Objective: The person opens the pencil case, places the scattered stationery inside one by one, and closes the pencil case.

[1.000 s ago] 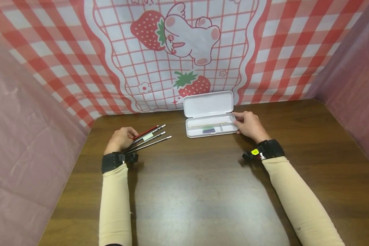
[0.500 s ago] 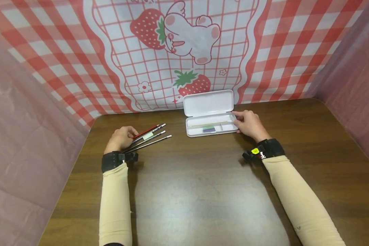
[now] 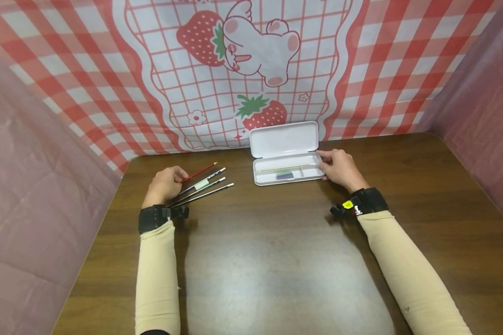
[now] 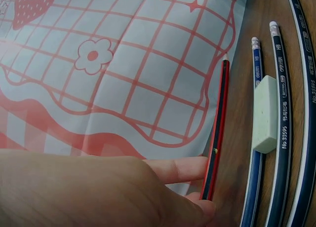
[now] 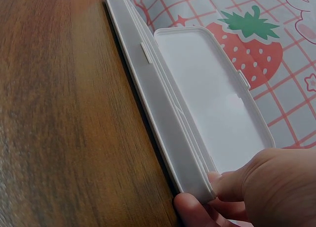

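Note:
My left hand [image 3: 164,185] pinches a red pencil with black stripes [image 4: 216,133] between thumb and fingers, its tip pointing away to the right. Beside it, several dark pencils [image 4: 284,113] lie fanned out on the table, white erasers at their far ends. A pale green eraser [image 4: 265,113] lies on two of them. At the right, my right hand [image 3: 339,168] grips the right end of a white pencil case [image 3: 257,179], thumb on the rim and fingers beneath in the right wrist view. The case's lid [image 5: 212,89] stands open. Inside are a yellow pencil [image 3: 282,168] and a purple-green eraser [image 3: 284,176].
The brown wooden table [image 3: 251,251] carries everything. Behind its far edge hangs a red-and-white checked cloth [image 3: 385,70] with strawberries, close behind the case's lid. Pink curtains [image 3: 33,209] stand at both sides.
My left hand has lifted the red pencil up and away from the dark pencils, toward the back. The right hand keeps its grip on the case.

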A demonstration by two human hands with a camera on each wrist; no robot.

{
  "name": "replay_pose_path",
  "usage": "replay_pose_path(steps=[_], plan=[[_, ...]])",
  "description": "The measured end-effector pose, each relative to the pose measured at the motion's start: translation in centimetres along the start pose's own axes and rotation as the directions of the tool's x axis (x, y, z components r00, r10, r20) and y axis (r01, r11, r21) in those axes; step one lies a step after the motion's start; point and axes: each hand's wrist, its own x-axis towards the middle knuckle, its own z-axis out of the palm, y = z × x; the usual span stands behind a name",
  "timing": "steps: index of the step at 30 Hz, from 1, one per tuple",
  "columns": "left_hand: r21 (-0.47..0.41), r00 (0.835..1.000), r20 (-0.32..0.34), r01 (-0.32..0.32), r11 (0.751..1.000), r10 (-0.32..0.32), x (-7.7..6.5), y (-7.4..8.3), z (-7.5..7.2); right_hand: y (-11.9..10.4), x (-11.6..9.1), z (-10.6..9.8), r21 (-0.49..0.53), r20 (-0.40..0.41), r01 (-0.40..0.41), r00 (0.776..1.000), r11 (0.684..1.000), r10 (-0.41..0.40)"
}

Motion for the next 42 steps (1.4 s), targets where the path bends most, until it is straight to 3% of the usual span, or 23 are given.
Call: replay_pose_path(steps=[8, 17, 22, 33, 42], plan=[[0.006, 0.994, -0.096, -0.046, 0.999, 0.047, 0.0, 0.5, -0.2, 0.0, 0.0, 0.0, 0.002, -0.005, 0.002, 1.000, 1.000, -0.002], [-0.008, 0.969, -0.234, -0.079, 0.997, 0.075, 0.1, 1.1, -0.2, 0.1, 0.0, 0.0, 0.002, -0.001, -0.004, 1.000, 1.000, 0.004], [-0.020, 0.945, -0.312, -0.110, 0.994, 0.099, 0.2, 1.5, -0.2, 0.2, 0.0, -0.1, 0.001, 0.000, -0.005, 1.000, 1.000, 0.005], [-0.039, 0.874, -0.465, -0.176, 0.984, 0.139, 0.6, 2.4, 0.3, 0.0, -0.2, -0.1, 0.003, 0.009, -0.019, 1.000, 1.000, 0.019], [-0.038, 0.844, -0.515, -0.199, 0.979, 0.151, 0.7, 2.5, 0.5, -0.2, 0.0, -0.1, -0.004, 0.026, -0.027, 0.999, 1.000, 0.027]])
